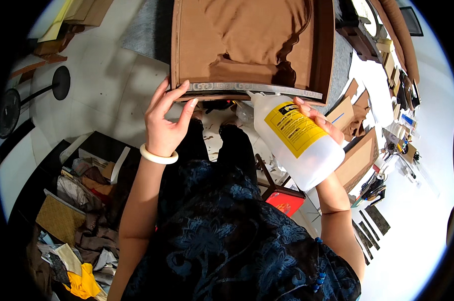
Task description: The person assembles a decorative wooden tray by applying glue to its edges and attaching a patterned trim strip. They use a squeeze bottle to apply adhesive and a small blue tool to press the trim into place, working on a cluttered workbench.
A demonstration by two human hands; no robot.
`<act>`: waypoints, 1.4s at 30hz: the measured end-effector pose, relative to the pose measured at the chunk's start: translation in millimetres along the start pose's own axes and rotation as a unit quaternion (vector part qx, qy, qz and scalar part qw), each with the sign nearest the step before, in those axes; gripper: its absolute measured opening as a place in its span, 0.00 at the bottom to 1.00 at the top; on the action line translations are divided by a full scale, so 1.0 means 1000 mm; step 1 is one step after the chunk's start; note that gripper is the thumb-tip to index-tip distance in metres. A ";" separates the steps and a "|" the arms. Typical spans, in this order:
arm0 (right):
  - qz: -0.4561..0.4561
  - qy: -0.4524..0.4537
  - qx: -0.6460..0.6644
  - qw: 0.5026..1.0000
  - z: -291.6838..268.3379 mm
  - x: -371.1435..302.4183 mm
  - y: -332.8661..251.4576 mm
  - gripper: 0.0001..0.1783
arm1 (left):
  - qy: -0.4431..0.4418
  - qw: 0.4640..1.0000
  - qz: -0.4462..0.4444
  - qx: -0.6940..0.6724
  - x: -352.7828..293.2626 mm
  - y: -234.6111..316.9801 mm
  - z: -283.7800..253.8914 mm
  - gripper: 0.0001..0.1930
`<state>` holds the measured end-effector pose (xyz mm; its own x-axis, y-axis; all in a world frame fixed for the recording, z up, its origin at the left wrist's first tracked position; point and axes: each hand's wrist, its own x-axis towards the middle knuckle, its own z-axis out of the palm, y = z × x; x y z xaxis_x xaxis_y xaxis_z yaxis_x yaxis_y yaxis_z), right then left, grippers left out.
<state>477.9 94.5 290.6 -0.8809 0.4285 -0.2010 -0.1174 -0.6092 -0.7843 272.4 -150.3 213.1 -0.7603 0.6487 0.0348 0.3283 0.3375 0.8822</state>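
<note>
My right hand (321,120) grips a translucent white squeeze bottle (314,158) with a yellow label, tilted so its narrow nozzle points up and left. The nozzle tip meets or nearly meets a silver patterned trim strip (252,89) along the near edge of a brown fabric-lined tray (328,50). Between strip and tray edge runs a dark gap. At the strip's left end is my left hand (165,113), fingers spread, its fingertips touching the strip and the tray's corner. A cream bangle (158,155) circles my left wrist.
A grey cloth (149,35) lies beneath the tray. On the lower left, a dark open drawer or box holds fabric scraps (86,200). To the right, a white table (407,215) carries cardboard pieces, tools and dark strips. A red-seated stool (285,200) stands below the bottle.
</note>
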 end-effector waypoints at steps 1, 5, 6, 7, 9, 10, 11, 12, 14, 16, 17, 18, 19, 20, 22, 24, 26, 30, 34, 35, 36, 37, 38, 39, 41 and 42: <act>-0.041 -0.015 -0.050 0.998 -0.004 -0.001 0.001 0.16 | -0.002 1.000 -0.005 0.006 0.000 0.002 0.000 0.19; -0.187 -0.054 -0.186 0.963 -0.016 -0.004 0.008 0.14 | 0.011 0.999 -0.026 -0.044 0.000 0.008 0.002 0.18; -0.189 -0.059 -0.182 0.963 -0.018 -0.004 0.005 0.14 | 0.010 0.999 -0.024 -0.037 0.001 0.010 0.001 0.18; -0.192 -0.062 -0.179 0.963 -0.021 -0.005 0.003 0.15 | 0.005 0.999 -0.031 -0.034 0.001 0.010 0.001 0.18; -0.200 -0.055 -0.192 0.959 -0.022 -0.006 0.001 0.15 | -0.005 0.999 -0.046 -0.028 0.001 0.010 0.000 0.17; -0.205 -0.052 -0.197 0.957 -0.023 -0.008 0.000 0.16 | 0.000 0.999 -0.040 -0.024 0.002 0.011 0.001 0.17; -0.199 -0.051 -0.207 0.957 -0.026 -0.010 -0.001 0.16 | -0.001 0.999 -0.047 -0.023 0.001 0.011 0.002 0.17; -0.193 -0.050 -0.217 0.956 -0.031 -0.013 -0.003 0.16 | -0.002 0.998 -0.054 -0.021 0.001 0.010 0.002 0.17; -0.194 -0.051 -0.237 0.950 -0.033 -0.015 -0.005 0.15 | -0.004 0.998 -0.059 -0.026 -0.001 0.010 0.002 0.17; -0.201 -0.048 -0.250 0.946 -0.031 -0.014 -0.008 0.15 | -0.001 0.999 -0.042 -0.027 -0.001 0.007 0.002 0.18; -0.201 -0.045 -0.252 0.946 -0.032 -0.014 -0.010 0.15 | 0.001 0.999 -0.033 -0.026 -0.001 0.006 0.002 0.18; -0.192 -0.039 -0.247 0.949 -0.033 -0.015 -0.012 0.15 | 0.005 0.999 -0.031 -0.023 -0.002 0.006 0.002 0.18; -0.181 -0.030 -0.248 0.951 -0.032 -0.016 -0.016 0.15 | 0.003 0.999 -0.031 -0.021 -0.002 0.006 0.003 0.18; -0.171 -0.022 -0.248 0.953 -0.031 -0.017 -0.020 0.15 | 0.002 0.999 -0.030 -0.019 -0.001 0.005 0.003 0.18; -0.167 -0.016 -0.258 0.951 -0.032 -0.016 -0.027 0.14 | 0.000 0.999 -0.029 -0.013 -0.001 0.006 0.003 0.17; -0.203 -0.029 -0.272 0.940 -0.042 -0.016 -0.024 0.15 | -0.001 1.000 -0.027 -0.006 0.000 0.009 0.003 0.16; -0.236 -0.048 -0.274 0.931 -0.052 -0.017 -0.020 0.16 | -0.001 1.000 -0.028 0.008 -0.003 0.006 0.003 0.16; -0.245 -0.077 -0.292 0.921 -0.061 -0.020 -0.024 0.18 | 0.003 0.999 -0.039 0.008 -0.004 0.004 0.003 0.16; -0.258 -0.083 -0.297 0.915 -0.067 -0.021 -0.026 0.20 | 0.006 0.999 -0.033 0.006 -0.005 0.004 0.004 0.16; -0.259 -0.082 -0.294 0.916 -0.068 -0.022 -0.026 0.20 | 0.008 0.999 -0.033 0.010 -0.005 0.004 0.004 0.16; -0.255 -0.079 -0.292 0.918 -0.069 -0.022 -0.028 0.20 | 0.010 0.999 -0.034 0.015 -0.006 0.004 0.004 0.16; -0.246 -0.077 -0.295 0.920 -0.071 -0.024 -0.031 0.20 | 0.009 0.999 -0.036 0.017 -0.006 0.004 0.004 0.16; -0.237 -0.075 -0.297 0.922 -0.072 -0.025 -0.033 0.20 | 0.009 0.999 -0.038 0.020 -0.005 0.005 0.004 0.16; -0.224 -0.076 -0.302 0.923 -0.075 -0.027 -0.037 0.20 | 0.009 0.999 -0.041 0.024 -0.005 0.005 0.004 0.16; -0.215 -0.071 -0.309 0.924 -0.076 -0.028 -0.042 0.20 | 0.009 0.999 -0.030 0.021 -0.006 0.002 0.004 0.16; -0.220 -0.065 -0.310 0.923 -0.075 -0.029 -0.044 0.19 | 0.010 0.999 -0.026 0.020 -0.006 0.002 0.004 0.15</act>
<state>542.9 158.9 287.1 -0.8628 0.4347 0.2579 -0.2277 0.1212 -0.9662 279.6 -150.6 212.5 -0.7874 0.6165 -0.0002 0.3105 0.3968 0.8638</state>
